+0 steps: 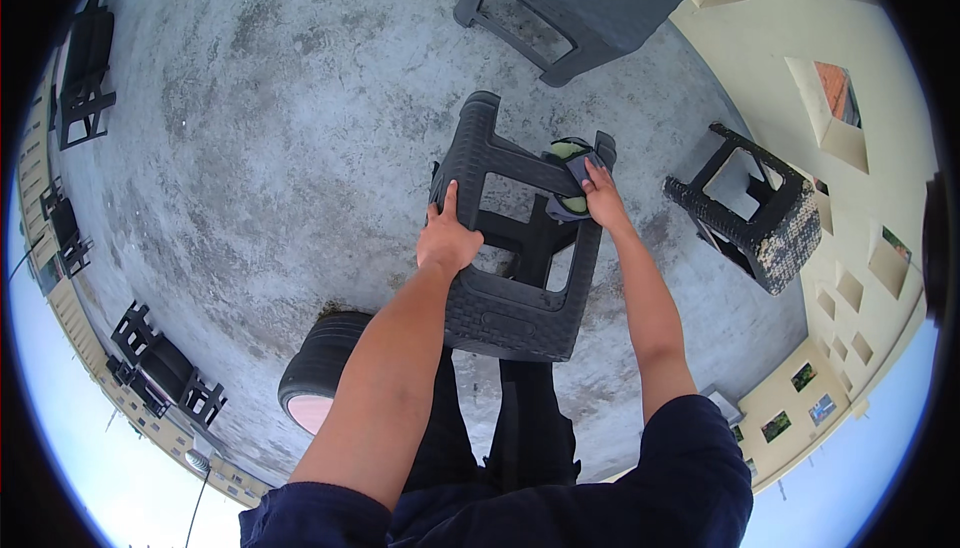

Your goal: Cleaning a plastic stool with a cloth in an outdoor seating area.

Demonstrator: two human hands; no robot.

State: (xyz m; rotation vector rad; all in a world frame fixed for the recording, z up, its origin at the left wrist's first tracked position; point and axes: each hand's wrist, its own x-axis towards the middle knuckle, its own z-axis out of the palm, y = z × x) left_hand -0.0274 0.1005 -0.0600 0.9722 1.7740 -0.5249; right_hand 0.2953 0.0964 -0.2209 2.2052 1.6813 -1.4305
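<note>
A dark grey plastic stool (515, 320) with a woven pattern is tipped over in front of me, its legs pointing away. My left hand (447, 240) grips its left side, index finger stretched along the surface and thumb toward the opening. On the far right leg, my right hand (603, 196) presses a grey and light green cloth (570, 178) against the plastic. Part of the cloth is hidden under the fingers. My legs in black trousers stand just behind the stool.
A larger grey stool or table (585, 8) stands ahead. To the right is a dark stool (745, 198) with pale, worn patches, near a cream wall (800, 28) with openings. A black round object with a pink face (325, 358) sits by my left forearm. Dark benches (170, 368) line the left.
</note>
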